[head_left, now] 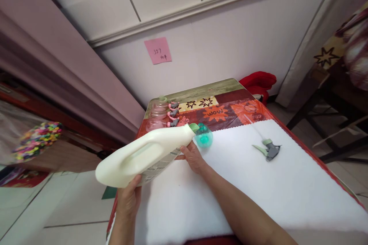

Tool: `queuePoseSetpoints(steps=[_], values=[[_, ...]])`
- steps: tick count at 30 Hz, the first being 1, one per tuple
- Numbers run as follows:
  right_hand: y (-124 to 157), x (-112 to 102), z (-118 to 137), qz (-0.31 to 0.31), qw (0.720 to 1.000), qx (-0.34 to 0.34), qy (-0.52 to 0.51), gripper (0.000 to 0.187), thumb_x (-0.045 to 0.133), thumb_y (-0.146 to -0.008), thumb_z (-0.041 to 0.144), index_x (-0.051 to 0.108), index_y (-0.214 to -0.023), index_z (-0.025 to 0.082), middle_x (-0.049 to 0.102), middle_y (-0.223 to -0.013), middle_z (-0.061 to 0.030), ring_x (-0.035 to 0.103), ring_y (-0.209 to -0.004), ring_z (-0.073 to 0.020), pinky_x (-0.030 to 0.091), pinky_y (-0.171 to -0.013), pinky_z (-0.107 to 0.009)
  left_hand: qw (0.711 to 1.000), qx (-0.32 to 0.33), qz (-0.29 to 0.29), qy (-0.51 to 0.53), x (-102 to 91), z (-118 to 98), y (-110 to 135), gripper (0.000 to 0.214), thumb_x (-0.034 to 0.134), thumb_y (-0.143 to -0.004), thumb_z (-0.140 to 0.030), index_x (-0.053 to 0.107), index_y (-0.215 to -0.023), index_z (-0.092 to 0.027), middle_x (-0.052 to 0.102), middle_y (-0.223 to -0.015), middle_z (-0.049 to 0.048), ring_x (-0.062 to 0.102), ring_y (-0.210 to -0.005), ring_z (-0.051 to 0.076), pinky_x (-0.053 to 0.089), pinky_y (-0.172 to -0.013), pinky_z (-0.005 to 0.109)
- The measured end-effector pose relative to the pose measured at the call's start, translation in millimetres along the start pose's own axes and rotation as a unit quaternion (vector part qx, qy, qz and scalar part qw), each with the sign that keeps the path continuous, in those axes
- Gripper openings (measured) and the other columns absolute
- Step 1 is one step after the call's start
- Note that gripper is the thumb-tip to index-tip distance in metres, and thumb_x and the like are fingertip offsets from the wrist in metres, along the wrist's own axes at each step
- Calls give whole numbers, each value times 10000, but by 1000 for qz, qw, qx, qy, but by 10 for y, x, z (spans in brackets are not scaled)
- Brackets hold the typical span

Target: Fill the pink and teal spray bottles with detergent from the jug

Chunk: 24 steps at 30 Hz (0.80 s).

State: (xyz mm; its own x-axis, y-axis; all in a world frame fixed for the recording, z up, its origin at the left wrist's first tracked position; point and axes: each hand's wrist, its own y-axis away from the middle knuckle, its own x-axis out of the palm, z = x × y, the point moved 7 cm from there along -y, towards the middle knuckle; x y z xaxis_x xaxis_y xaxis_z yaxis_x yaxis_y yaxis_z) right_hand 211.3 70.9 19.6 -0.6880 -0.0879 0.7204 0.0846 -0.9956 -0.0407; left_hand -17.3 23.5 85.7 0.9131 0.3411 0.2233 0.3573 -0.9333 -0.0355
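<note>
A cream plastic jug (143, 153) with a moulded handle lies tilted almost on its side above the table's left part. My left hand (129, 195) grips its base end from below. My right hand (192, 156) holds the jug near its neck, fingers under the label. The jug's spout points at a small round teal bottle (204, 137) standing on the white cloth (273, 191), close to or touching its mouth. A grey and green spray trigger head (268, 149) with its long dip tube lies loose on the cloth, to the right.
Clear empty spray bottles with pink and grey triggers (165, 116) lie at the table's far left corner. A patterned cloth (224, 113) covers the table's far end. A pink note (158, 50) is stuck on the wall. A red object (258, 82) sits behind the table.
</note>
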Motion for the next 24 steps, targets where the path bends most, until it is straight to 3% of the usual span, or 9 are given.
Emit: queuePoseSetpoints(steps=[12,24], values=[[-14,-50,10,-14,1000,-4,7,541,800,-763,467,613,-1220,246,704,-1195,-50,694,-1059,-250,686,-660,-349,1000,17,4,-24,119,-218,37,803,917,-551,-275,651,-1308,-287,648,-1403,34,459,-1417,345,344,-1205,495],[21,27,110,27,1000,-3,-14,498,797,-785,467,638,-1203,250,670,-1205,-37,682,-974,-191,682,-689,-333,999,25,-4,-40,140,-354,59,796,922,-540,-276,665,-1294,-286,680,-1348,28,491,-1390,353,348,-1201,520]])
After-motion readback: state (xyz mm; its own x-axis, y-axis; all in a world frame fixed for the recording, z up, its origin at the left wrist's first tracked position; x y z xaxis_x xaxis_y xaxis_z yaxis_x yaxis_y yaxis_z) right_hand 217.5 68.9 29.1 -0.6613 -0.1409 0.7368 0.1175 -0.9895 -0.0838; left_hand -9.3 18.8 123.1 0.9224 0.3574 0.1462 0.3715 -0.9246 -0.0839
